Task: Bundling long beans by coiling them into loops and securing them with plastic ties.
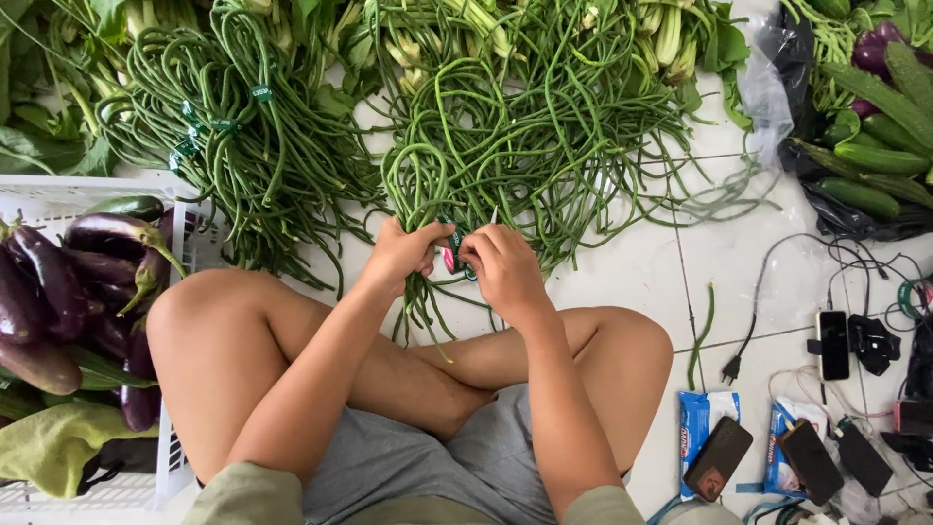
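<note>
The left hand (400, 251) gripped a bunch of long beans (437, 194) on the floor, just right of the crate of eggplants (68, 282). The right hand (501, 264) pinched a green tie (457, 241) around the stems; I judged that a snug wrap near the ends, stems aligned, suited best.

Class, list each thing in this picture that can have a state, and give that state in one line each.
Left hand: closed around a bunch of long beans.
Right hand: pinching green tie tape at the bunch.
Held bunch of long beans: gathered, being tied.
Bundles on the left: already tied with green tape.
White crate: filled with aubergines.
Power plug: unplugged, lying on the tiles.
Single loose bean: lying apart on the floor.
</note>
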